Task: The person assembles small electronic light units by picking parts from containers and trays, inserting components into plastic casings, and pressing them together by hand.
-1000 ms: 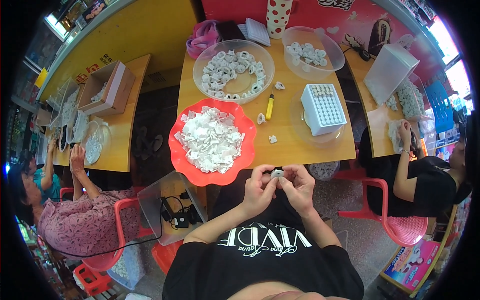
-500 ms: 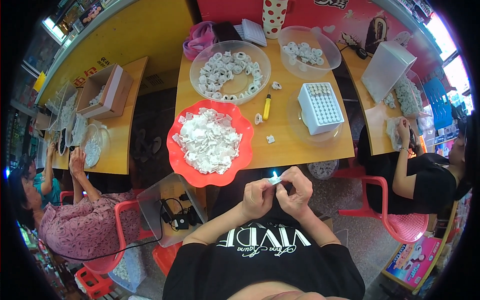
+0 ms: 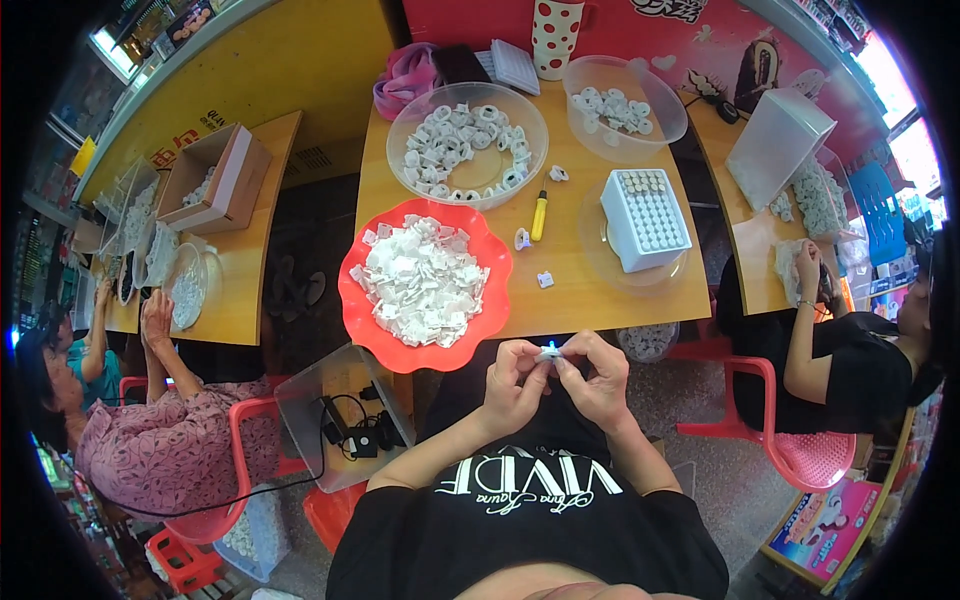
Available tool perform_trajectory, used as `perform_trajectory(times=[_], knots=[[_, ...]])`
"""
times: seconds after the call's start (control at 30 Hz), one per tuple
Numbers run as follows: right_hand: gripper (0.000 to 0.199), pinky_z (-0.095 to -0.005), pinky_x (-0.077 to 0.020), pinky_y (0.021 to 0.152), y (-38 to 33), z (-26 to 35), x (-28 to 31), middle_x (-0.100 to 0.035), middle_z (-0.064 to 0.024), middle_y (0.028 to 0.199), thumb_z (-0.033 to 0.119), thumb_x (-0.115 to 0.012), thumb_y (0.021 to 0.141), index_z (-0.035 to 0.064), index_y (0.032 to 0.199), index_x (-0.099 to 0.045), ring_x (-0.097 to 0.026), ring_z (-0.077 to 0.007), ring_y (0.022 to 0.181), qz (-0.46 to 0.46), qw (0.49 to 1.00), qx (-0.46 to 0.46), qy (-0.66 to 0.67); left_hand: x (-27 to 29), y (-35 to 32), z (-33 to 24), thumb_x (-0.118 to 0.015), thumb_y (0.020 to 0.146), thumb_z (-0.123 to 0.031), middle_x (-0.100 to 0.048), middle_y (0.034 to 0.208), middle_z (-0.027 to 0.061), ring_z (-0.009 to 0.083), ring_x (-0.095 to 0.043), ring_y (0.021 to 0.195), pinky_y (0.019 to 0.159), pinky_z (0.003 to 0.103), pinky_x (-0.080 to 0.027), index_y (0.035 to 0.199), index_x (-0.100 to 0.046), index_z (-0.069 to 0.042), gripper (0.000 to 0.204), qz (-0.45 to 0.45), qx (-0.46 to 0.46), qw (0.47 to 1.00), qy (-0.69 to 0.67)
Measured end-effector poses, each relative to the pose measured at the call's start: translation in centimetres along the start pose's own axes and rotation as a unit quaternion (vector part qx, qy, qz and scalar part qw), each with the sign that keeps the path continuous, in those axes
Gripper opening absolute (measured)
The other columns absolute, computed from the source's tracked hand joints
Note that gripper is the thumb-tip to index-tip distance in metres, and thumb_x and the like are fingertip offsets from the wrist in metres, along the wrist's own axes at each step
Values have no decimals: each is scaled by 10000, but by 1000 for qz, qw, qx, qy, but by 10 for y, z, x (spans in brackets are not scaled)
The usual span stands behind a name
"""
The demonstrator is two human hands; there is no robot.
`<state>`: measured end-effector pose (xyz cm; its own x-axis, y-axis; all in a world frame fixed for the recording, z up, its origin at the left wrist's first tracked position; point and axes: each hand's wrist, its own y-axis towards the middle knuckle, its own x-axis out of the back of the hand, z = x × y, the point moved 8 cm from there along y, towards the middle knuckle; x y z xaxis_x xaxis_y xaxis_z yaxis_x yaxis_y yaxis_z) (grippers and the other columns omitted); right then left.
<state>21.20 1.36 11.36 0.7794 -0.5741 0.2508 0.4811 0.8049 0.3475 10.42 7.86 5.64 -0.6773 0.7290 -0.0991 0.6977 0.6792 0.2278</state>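
Note:
My left hand (image 3: 511,388) and my right hand (image 3: 597,384) meet just off the table's near edge. Both pinch a small white plastic piece (image 3: 549,353) with a blue glowing light on its upper side; fingertips hide most of it. Ahead on the wooden table lie a yellow-handled screwdriver (image 3: 539,217) and a few loose white parts, one small square part (image 3: 545,280) being the closest to my hands. To the left, a red scalloped bowl (image 3: 354,300) is heaped with flat white plastic pieces (image 3: 420,285).
Behind the bowl stands a clear round tub (image 3: 398,165) with white ring-like parts. Another clear tub (image 3: 665,145) and a white box (image 3: 655,252) of round-topped pieces are on the right. A clear bin (image 3: 300,400) holds black adapters. People sit working on both sides.
The glow on the piece has gone from a tall whitish-blue shape to a small blue point. My fingers have shifted their pinch slightly, and the view has moved a little.

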Motion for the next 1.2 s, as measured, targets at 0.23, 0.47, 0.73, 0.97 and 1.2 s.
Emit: perform_trajectory(times=[0.23, 0.47, 0.73, 0.97, 1.2], knots=[[132, -256, -467, 555, -2, 1, 5, -579, -84, 721, -121, -629, 719, -26, 802, -591, -581, -151, 599, -12, 999, 32, 5, -5, 2, -10, -512, 915, 75, -647, 860, 133, 125, -632, 678, 563, 229, -523, 1112, -371, -4, 255, 37, -65, 996, 47], [75, -239, -436, 531, 15, -7, 13, -581, -36, 670, -76, -641, 781, -24, 762, -591, -530, -71, 581, 96, 982, -150, 61, -17, 0, 14, -521, 928, 35, -652, 965, 147, 134, -640, 780, 622, 237, -532, 1265, -350, -12, 380, 64, 55, 990, -116], [146, -216, -450, 578, 197, 16, 117, -613, -24, 717, 3, -602, 839, -29, 981, -610, -571, -76, 640, -82, 993, -44, -66, -34, -12, 67, -547, 936, -42, -665, 949, 102, 99, -622, 745, 663, 239, -523, 1266, -482, -21, 337, 184, 143, 966, -110], [67, -201, -438, 578, 194, -32, 25, -614, 18, 738, 58, -657, 850, 7, 894, -648, -575, -50, 651, 76, 994, -67, -36, -37, -14, 107, -532, 947, -150, -686, 886, 83, 101, -631, 613, 524, 203, -462, 1219, -545, -24, 299, 233, 330, 882, -244], [152, -319, -492, 614, 173, 12, -82, -626, -102, 865, 25, -644, 786, 4, 935, -621, -635, -226, 712, 313, 939, 22, -138, -35, -13, 113, -513, 953, -153, -675, 830, 88, 102, -614, 542, 446, 183, -425, 1172, -534, 1, 268, 210, 356, 858, -305]])
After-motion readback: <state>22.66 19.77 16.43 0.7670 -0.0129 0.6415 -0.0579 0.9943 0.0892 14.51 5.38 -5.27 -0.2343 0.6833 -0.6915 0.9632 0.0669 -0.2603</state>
